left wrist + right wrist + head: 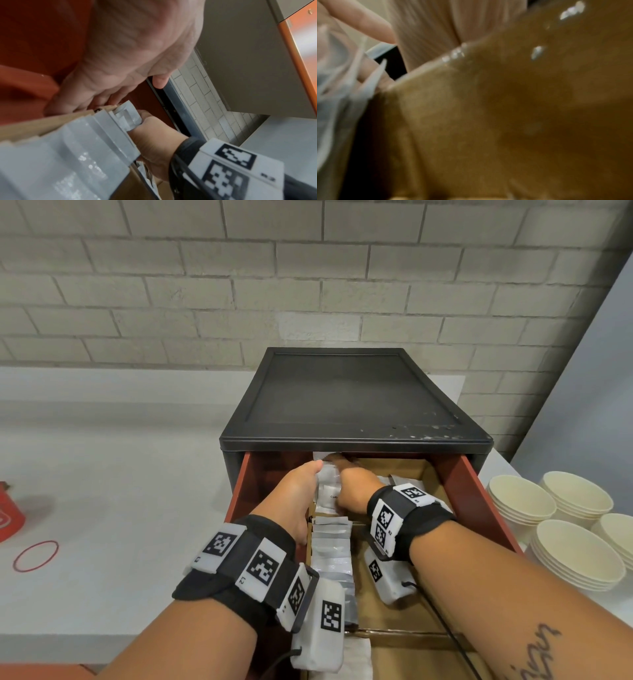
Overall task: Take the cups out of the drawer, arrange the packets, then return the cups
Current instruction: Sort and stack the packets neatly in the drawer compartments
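Note:
The red drawer (479,501) stands pulled out of a black cabinet (352,398). A cardboard divider (404,611) inside it holds a row of silvery-white packets (332,546). Both hands reach to the back of that row. My left hand (301,487) lies along the left of a bundle of packets (328,484), thumb over the top, fingers hidden. My right hand (352,484) grips the same bundle from the right. In the left wrist view the right hand (154,142) curls round the packets (68,148). Stacks of cream paper cups (575,553) stand on the counter at the right.
A red rubber band (36,556) and part of a red object (8,515) lie on the white counter at the left. A brick wall is behind the cabinet. A white packet (356,659) lies at the drawer's front. The right wrist view is blurred, showing brown cardboard (505,121).

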The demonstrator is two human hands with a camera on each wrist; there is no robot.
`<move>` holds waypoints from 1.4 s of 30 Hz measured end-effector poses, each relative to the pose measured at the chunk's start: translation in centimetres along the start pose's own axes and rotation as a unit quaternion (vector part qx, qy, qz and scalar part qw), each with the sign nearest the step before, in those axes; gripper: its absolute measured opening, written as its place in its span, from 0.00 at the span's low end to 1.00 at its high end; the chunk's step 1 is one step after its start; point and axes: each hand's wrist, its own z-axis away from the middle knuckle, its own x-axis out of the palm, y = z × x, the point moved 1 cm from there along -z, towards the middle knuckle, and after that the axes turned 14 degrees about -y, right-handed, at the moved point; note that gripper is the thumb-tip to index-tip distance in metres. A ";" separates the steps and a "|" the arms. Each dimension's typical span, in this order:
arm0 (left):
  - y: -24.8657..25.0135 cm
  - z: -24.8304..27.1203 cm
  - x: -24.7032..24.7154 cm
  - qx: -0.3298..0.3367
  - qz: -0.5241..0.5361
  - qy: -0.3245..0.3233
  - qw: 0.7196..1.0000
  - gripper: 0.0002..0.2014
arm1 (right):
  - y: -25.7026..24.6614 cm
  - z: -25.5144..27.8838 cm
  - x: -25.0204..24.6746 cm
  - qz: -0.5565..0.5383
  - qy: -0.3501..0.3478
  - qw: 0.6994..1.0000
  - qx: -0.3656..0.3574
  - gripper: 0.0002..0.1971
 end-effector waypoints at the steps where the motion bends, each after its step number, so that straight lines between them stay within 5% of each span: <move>1: -0.1 -0.5 -0.2 0.009 -0.013 0.002 1.000 0.28 | -0.1 -0.2 -0.1 -0.017 0.007 1.000 0.006 0.30; 8: -0.2 -0.6 -0.4 -0.011 -0.016 0.010 1.000 0.33 | -0.6 -0.8 -0.8 -0.009 0.014 0.999 0.035 0.28; 13: 0.0 -0.5 -0.3 -0.002 -0.060 0.012 0.998 0.27 | -0.7 -0.7 -0.4 0.018 0.003 0.999 0.026 0.22; 16: -0.1 -0.9 -0.3 -0.003 -0.049 0.009 0.999 0.28 | -0.7 -0.7 -0.4 -0.017 0.021 0.999 0.024 0.34; 21: -0.1 -0.8 -0.4 -0.005 -0.028 0.014 0.999 0.31 | -1.1 -0.5 -0.7 0.006 -0.012 0.999 0.045 0.37; 24: -0.1 -0.5 -0.3 0.000 -0.053 0.014 0.998 0.26 | -1.5 -0.4 -0.8 0.050 -0.030 0.997 0.044 0.32; 29: -0.2 -0.6 -0.2 -0.007 -0.025 0.008 1.000 0.33 | -1.6 0.2 -1.2 0.072 -0.035 0.995 0.065 0.19; 33: -0.2 -0.9 -0.4 -0.003 -0.024 0.008 1.000 0.35 | -1.7 0.3 -1.4 0.038 -0.005 0.998 0.057 0.17; 42: 0.0 0.0 -0.2 0.005 -0.051 0.007 0.999 0.24 | -0.9 0.4 -0.4 -0.046 0.023 0.998 0.042 0.14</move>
